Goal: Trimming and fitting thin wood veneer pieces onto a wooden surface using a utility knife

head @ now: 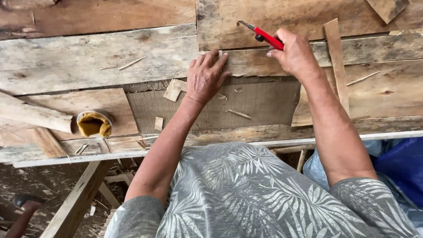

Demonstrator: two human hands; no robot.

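My left hand (205, 77) lies flat, fingers spread a little, pressing on a thin pale wooden strip (246, 64) that runs across the rough workbench (88, 57). My right hand (294, 53) is closed around a red-handled utility knife (263, 35), its blade end pointing up and left over a brown board (264, 15). The knife tip sits above the strip, to the right of my left fingertips.
A small round pot of yellow-brown glue (93, 124) stands at the bench's left front. Small wood offcuts (172, 90) and slivers lie near my left wrist. A narrow upright slat (337, 61) lies right of my right hand. Blue plastic sheeting (403, 165) is at lower right.
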